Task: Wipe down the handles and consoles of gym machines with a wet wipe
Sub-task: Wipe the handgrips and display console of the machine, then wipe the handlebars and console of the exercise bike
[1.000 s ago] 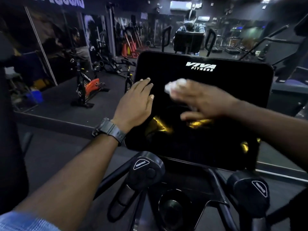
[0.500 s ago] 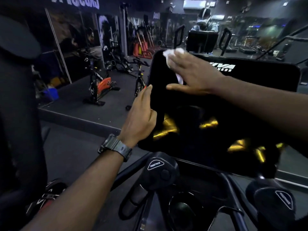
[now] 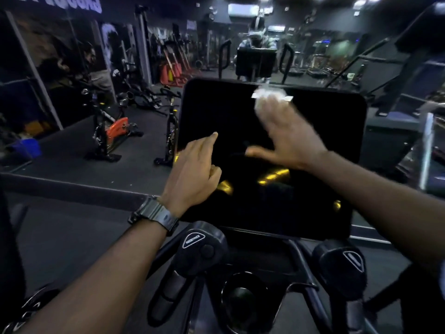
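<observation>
two hands work at one dark console screen (image 3: 272, 165), which stands upright in the middle of the view with yellow light glints low on its glass. the right hand (image 3: 286, 133) lies flat against the upper half of the screen, fingers (image 3: 269, 112) stretched toward the top edge and thumb spread out to the left, pressing a white wet wipe (image 3: 271, 95) against the glass; the wipe shows past the fingertips just below the screen's top edge (this hand is motion-blurred). the left hand (image 3: 195, 172) is at the screen's left side, index finger straight and touching the glass, the other fingers curled in and holding nothing. a dark wristwatch (image 3: 154, 216) sits on the left wrist. nearer, below the screen, are two black handle knobs, the left knob (image 3: 199, 247) and the right knob (image 3: 342, 266), with a round cup holder (image 3: 243, 300) between them. far left, an orange spin bike (image 3: 113, 131) stands on the dark gym floor (image 3: 72, 165).
</observation>
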A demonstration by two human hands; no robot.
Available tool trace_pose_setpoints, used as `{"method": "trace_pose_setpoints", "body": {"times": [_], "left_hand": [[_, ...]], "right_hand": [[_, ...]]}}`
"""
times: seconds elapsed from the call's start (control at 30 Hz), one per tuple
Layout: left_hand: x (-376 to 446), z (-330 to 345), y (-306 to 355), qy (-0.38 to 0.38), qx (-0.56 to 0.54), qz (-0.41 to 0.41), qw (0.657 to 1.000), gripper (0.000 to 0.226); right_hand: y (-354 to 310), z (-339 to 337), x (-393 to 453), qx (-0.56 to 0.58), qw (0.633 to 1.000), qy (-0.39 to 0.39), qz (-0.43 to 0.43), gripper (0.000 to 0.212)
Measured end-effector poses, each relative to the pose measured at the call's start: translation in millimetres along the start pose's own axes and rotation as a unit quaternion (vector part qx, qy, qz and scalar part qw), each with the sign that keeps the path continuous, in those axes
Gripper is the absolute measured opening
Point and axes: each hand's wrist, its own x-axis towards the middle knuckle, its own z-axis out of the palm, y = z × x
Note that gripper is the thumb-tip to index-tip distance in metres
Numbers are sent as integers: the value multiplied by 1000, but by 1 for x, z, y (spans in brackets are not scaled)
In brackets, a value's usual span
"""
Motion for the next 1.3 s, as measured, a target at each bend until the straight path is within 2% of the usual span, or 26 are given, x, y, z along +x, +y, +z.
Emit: {"method": "trace_pose_setpoints", "body": {"times": [0.03, 0.1, 0.13, 0.17, 0.2, 0.27, 0.33, 0.37, 0.4, 0.5, 0.53, 0.57, 0.63, 0.7, 0.73, 0.77, 0.83, 0.87, 0.93, 0.97, 1.0, 1.1, 1.13, 1.23, 1.27, 1.3], "left_hand": [[6, 0, 4, -5, 10, 7, 1000, 73], [17, 1, 12, -20, 21, 30, 999, 72], [20, 1, 16, -30, 27, 44, 998, 69], [24, 1, 20, -39, 35, 60, 997, 66], [27, 2, 24, -49, 44, 75, 995, 64], [32, 4, 33, -75, 58, 102, 990, 63], [36, 5, 42, -97, 70, 118, 986, 64], [38, 7, 45, -105, 76, 124, 984, 64], [39, 7, 48, -113, 80, 128, 982, 64], [40, 6, 53, -133, 90, 132, 978, 65], [40, 5, 54, -142, 92, 133, 977, 65], [39, 3, 55, -150, 92, 134, 975, 65], [38, 0, 56, -161, 92, 137, 973, 65], [37, -1, 57, -167, 89, 135, 972, 65], [36, -2, 57, -169, 89, 132, 973, 65], [35, -2, 58, -172, 88, 129, 973, 66], [32, -3, 57, -181, 90, 125, 971, 67], [32, -3, 56, -188, 92, 124, 970, 67], [28, -5, 53, -203, 98, 121, 967, 68], [25, -5, 50, -207, 100, 120, 966, 69], [23, -5, 48, -209, 102, 120, 965, 69], [20, -5, 44, -212, 95, 117, 966, 70], [18, -4, 44, -215, 90, 114, 966, 70], [17, -6, 46, -221, 73, 104, 967, 72], [17, -8, 46, -222, 72, 101, 967, 73], [16, -10, 46, -221, 70, 98, 968, 73]], "right_hand": [[-17, 10, -23, 10, 996, -33, -81, 107], [-50, 31, -83, 0, 961, -90, -261, 101], [-52, 35, -103, -17, 945, -105, -308, 95], [-41, 32, -110, -4, 946, -95, -310, 89], [-25, 27, -109, 19, 962, -60, -266, 84], [17, 8, -105, 58, 996, 15, -67, 80], [46, -10, -105, 71, 988, 74, 119, 84], [46, -5, -110, 60, 985, 71, 146, 88], [38, 7, -121, 55, 991, 48, 115, 92], [-12, 59, -175, 58, 987, -93, -120, 82], [-12, 62, -188, 49, 978, -118, -166, 75], [-6, 55, -190, 55, 978, -107, -173, 68], [12, 33, -179, 75, 994, -24, -72, 59], [28, 14, -162, 107, 989, 75, 74, 54], [28, 13, -157, 106, 981, 98, 126, 52], [19, 15, -156, 110, 981, 85, 134, 50], [-12, 25, -177, 180, 983, -4, 31, 47], [-20, 27, -190, 188, 980, -20, -57, 48], [-15, 29, -214, 189, 970, -39, -148, 51], [-6, 23, -216, 184, 971, -65, -142, 45], [5, 20, -215, 193, 975, -70, -78, 38], [17, 12, -198, 153, 983, 15, 101, 55], [7, 11, -192, 137, 985, 25, 106, 50], [-7, 24, -180, 109, 992, -39, -39, 20], [-5, 24, -176, 113, 989, -68, -64, 20], [-5, 18, -170, 148, 986, -68, -42, 24]]}}
